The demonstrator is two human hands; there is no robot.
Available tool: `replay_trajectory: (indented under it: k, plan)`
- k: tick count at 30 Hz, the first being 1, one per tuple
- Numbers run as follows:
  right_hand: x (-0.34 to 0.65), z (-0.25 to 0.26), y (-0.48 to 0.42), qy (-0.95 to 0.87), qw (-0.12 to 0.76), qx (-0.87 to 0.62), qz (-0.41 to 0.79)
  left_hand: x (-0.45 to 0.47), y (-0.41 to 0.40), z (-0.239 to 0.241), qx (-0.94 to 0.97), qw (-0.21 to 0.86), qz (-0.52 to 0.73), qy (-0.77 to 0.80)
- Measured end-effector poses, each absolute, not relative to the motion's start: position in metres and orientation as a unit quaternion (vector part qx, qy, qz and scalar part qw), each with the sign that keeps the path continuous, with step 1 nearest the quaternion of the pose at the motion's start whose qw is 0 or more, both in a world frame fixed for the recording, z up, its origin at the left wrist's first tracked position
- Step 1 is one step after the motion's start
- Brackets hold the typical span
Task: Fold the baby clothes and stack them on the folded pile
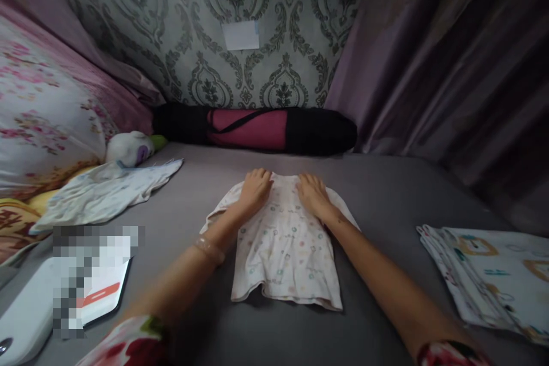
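Both hands are flat on a small white cotton baby shirt with a pale circle print (285, 246), which lies spread out on the grey bedsheet (377, 194) right in the middle of the view. The left hand (256, 187) presses down on the top left corner of the shirt and the right hand (313, 193) on the top right, approx side by side with a small gap between them. Fingers on both are stretched out, palms down, not gripping anything — just resting on the fabric. The rest of the shirt runs from under the hands back toward the person, hem nearest the camera.

Other stuff around: a crumpled white printed cloth (107, 191) off to the left, well apart from the shirt, w/ a white and purple plush toy (131, 147) just behind it. On the right, a folded stack of white cloth with orange and teal shapes (489, 274). A black and pink rolled mat bag (253, 128) lies along the patterned wall — far side of the bed.
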State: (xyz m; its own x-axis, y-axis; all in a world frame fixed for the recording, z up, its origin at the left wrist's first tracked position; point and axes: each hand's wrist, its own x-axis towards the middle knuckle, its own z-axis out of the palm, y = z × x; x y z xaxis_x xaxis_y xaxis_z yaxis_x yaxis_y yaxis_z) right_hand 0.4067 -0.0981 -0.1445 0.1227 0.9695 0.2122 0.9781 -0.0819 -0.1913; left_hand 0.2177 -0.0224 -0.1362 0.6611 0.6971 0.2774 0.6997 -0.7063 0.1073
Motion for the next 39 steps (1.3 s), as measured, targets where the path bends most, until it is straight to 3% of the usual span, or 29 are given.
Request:
replay_trajectory:
  k: [6, 12, 17, 19, 24, 27, 35, 39]
  plan:
    - [0.388, -0.167, -0.115, -0.681, 0.107, -0.724, 0.021, 0.213, -0.034, -0.164, -0.932, -0.055, -0.065, -0.353]
    - [0.386, -0.164, -0.105, -0.664, 0.118, -0.734, 0.078, 0.214, -0.024, -0.164, -0.930, -0.045, 0.027, -0.363]
    - [0.421, -0.121, -0.127, -0.644, 0.256, -0.713, 0.107, 0.219, -0.020, -0.149, -0.929, -0.042, 0.074, -0.360]
    - [0.448, -0.106, -0.159, -0.613, 0.272, -0.735, 0.098, 0.225, -0.019, -0.145, -0.931, -0.038, 0.051, -0.359]
    - [0.503, -0.101, -0.253, -0.520, 0.068, -0.833, 0.176, 0.265, -0.028, -0.149, -0.956, -0.097, -0.113, -0.252]
    - [0.508, -0.109, -0.283, -0.491, 0.024, -0.841, 0.228, 0.303, -0.042, -0.159, -0.962, -0.132, -0.149, -0.189]
    - [0.497, -0.113, -0.278, -0.518, 0.097, -0.797, 0.294, 0.349, -0.068, -0.188, -0.923, -0.180, -0.299, -0.160]
    - [0.513, -0.104, -0.270, -0.434, 0.222, -0.824, 0.289, 0.349, -0.068, -0.196, -0.913, -0.199, -0.316, -0.164]
